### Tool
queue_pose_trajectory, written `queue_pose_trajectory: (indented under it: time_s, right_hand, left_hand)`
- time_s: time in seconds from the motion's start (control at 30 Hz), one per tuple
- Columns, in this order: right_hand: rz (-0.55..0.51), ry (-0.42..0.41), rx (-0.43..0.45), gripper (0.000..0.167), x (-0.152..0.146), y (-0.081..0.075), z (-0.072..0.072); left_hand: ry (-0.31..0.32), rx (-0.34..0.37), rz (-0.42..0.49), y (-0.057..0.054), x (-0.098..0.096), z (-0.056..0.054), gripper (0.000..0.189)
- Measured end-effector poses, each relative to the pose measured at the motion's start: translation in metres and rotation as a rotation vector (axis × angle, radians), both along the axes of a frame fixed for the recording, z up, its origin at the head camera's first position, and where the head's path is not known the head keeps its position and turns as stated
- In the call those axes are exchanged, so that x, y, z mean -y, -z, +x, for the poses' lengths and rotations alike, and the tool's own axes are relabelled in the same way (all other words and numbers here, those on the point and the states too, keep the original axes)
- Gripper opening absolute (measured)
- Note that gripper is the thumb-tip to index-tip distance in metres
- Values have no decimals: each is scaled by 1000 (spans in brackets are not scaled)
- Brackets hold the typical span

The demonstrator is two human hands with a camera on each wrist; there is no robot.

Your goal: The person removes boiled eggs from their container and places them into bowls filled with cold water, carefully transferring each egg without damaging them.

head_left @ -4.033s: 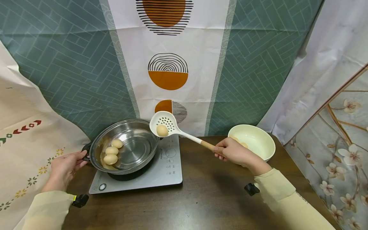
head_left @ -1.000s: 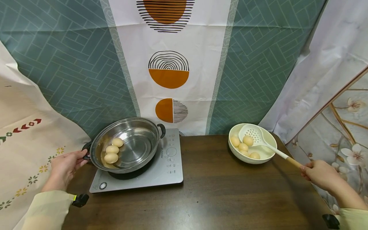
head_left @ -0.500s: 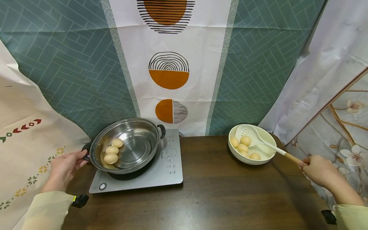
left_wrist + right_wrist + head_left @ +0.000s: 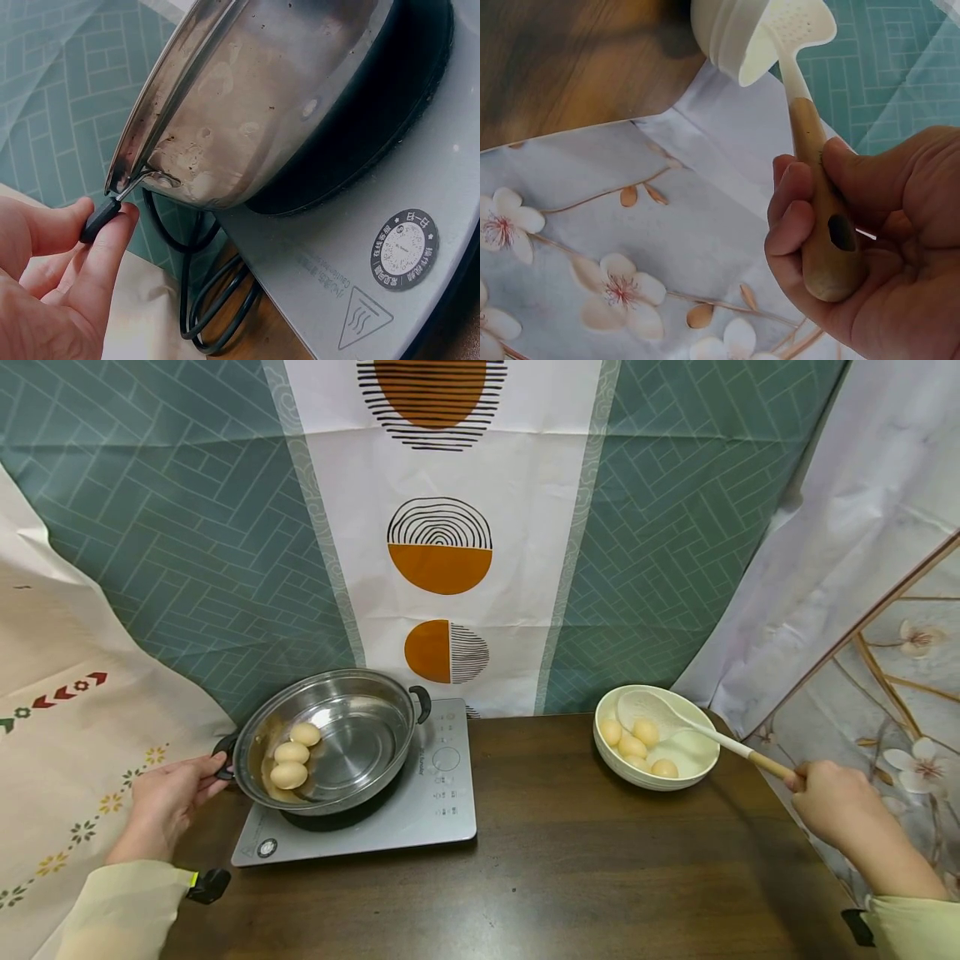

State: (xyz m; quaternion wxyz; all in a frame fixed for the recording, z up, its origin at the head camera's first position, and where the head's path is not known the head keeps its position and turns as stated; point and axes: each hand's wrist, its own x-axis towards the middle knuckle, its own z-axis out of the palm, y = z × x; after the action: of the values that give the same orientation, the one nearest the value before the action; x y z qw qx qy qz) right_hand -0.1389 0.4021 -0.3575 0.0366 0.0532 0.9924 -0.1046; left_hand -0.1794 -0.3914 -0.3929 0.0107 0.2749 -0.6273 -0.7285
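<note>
My left hand (image 4: 168,797) pinches the black side handle (image 4: 101,220) of a steel pan (image 4: 356,752) between thumb and fingers. Three eggs (image 4: 290,752) lie in a row along the pan's left side. At the right, my right hand (image 4: 836,802) grips the wooden handle of a white slotted ladle (image 4: 810,131), fingers curled round it. The ladle's perforated head is tipped inside a cream bowl (image 4: 656,782). Several eggs (image 4: 632,747) sit in the bowl, one of them (image 4: 646,731) against the ladle head's lower edge.
Under the pan is a silver induction cooker (image 4: 442,810) on a dark wooden table (image 4: 525,877). A black cable (image 4: 195,300) loops beside the cooker. Patterned cloth (image 4: 442,477) hangs behind, and flowered cloth (image 4: 892,777) borders the right side.
The ladle, carrying one egg, has travelled from beside the pan rightward to the bowl. Over the last second its head has tilted and that egg has slid to its lower edge. My left hand stays put.
</note>
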Motion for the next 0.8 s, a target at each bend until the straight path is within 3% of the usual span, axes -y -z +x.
queue_pose_trajectory:
  time_s: [0.23, 0.43, 0.8]
  right_hand:
    - [33, 2, -55, 27, 1, -3, 3]
    - [63, -1, -192, 18, 1, -2, 7]
    - [54, -23, -254, 21, 6, -7, 9]
  left_hand:
    - [-5, 4, -9, 0, 0, 0, 13]
    - [-8, 10, -21, 0, 0, -1, 12]
    - [-10, 22, -29, 2, 2, -2, 14]
